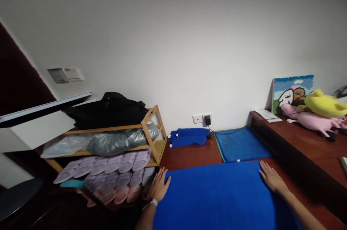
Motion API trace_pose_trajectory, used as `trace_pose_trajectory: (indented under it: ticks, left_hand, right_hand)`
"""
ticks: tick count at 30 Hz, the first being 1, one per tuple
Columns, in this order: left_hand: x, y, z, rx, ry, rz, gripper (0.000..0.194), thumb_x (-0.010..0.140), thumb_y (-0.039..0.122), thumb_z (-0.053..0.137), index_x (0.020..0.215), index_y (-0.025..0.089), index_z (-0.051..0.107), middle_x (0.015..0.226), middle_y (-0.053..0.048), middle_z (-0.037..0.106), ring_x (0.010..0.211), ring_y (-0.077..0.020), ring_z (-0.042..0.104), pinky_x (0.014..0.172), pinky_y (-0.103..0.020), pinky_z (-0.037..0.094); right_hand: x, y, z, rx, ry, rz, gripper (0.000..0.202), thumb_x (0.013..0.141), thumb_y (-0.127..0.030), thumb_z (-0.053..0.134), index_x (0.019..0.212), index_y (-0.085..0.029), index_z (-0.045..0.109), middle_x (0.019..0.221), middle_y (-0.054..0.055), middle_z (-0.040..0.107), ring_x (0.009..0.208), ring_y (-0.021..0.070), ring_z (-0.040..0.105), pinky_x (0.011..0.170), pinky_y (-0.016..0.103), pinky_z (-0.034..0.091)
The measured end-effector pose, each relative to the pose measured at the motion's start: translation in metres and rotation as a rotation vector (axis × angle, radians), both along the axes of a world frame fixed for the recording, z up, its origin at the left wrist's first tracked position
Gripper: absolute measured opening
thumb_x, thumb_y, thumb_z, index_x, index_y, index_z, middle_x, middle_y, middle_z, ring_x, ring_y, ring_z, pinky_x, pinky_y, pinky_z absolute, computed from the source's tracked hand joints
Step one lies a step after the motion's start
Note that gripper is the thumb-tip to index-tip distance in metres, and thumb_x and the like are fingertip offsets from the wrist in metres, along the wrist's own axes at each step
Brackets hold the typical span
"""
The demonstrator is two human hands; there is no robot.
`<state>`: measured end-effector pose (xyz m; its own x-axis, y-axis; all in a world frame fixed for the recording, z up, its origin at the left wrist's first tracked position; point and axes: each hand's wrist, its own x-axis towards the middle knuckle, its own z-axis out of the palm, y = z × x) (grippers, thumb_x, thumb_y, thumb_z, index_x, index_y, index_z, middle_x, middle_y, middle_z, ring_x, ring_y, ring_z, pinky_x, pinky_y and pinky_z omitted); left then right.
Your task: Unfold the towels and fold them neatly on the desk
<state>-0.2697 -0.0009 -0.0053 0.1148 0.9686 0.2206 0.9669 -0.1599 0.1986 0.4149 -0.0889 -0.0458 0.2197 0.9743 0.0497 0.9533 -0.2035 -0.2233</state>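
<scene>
A large bright blue cloth (217,195) lies spread over the reddish-brown table (187,157), reaching the bottom of the view. At its far left corner is my left hand (159,186), fingers apart, with a light band at the wrist. My right hand (271,178) rests flat at the cloth's far right corner, fingers stretched out. Beyond the cloth, a folded blue towel (242,144) with a green edge lies against the wall. Several small folded blue cloths (189,137) sit to the left of that towel.
On the left, a wooden rack (153,139) holds a black bag (108,110), plastic-wrapped items and several slippers (127,161). A plug (207,120) with a cable sits in the wall socket. Plush toys (311,118) and a dog picture (292,94) stand on the raised surface at right.
</scene>
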Motion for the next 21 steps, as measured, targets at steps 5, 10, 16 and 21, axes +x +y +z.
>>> trace_pose_trajectory:
  ticks: [5, 10, 16, 21]
  left_hand:
    - [0.000, 0.001, 0.001, 0.006, -0.005, 0.000, 0.058, 0.100, 0.047, 0.040, 0.148, 0.020, 0.057, 0.162, -0.010, 0.053, 0.153, -0.0254, 0.044, 0.128, -0.047, 0.032]
    - [0.001, 0.001, -0.001, 0.006, -0.013, -0.009, 0.060, 0.101, 0.047, 0.040, 0.150, 0.018, 0.056, 0.163, -0.012, 0.051, 0.154, -0.0267, 0.043, 0.128, -0.048, 0.032]
    - [0.004, -0.001, 0.000, -0.017, 0.006, -0.001, 0.061, 0.103, 0.046, 0.038, 0.153, 0.015, 0.053, 0.166, -0.014, 0.047, 0.156, -0.0266, 0.039, 0.129, -0.047, 0.029]
    - [0.003, 0.000, -0.004, -0.007, -0.004, 0.005, 0.058, 0.103, 0.045, 0.039, 0.153, 0.018, 0.053, 0.166, -0.011, 0.047, 0.156, -0.0252, 0.039, 0.129, -0.047, 0.030]
  right_hand:
    - [-0.025, -0.002, 0.009, 0.043, 0.001, -0.010, 0.076, 0.097, -0.051, 0.026, 0.158, -0.011, 0.048, 0.166, 0.013, 0.043, 0.156, 0.0315, 0.035, 0.128, 0.052, 0.030]
    - [-0.146, -0.009, 0.042, 0.180, 0.053, 0.181, 0.071, 0.104, -0.052, 0.025, 0.162, -0.014, 0.043, 0.169, 0.011, 0.036, 0.158, 0.0298, 0.030, 0.131, 0.053, 0.024]
    - [-0.334, -0.010, 0.071, 0.111, 0.200, 0.497, 0.073, 0.107, -0.061, 0.021, 0.167, -0.020, 0.030, 0.172, 0.006, 0.026, 0.161, 0.0261, 0.021, 0.132, 0.050, 0.021]
    - [-0.389, -0.004, 0.069, -0.018, 0.216, 0.557, 0.081, 0.104, -0.069, 0.022, 0.168, -0.018, 0.025, 0.173, 0.008, 0.020, 0.162, 0.0277, 0.017, 0.133, 0.051, 0.016]
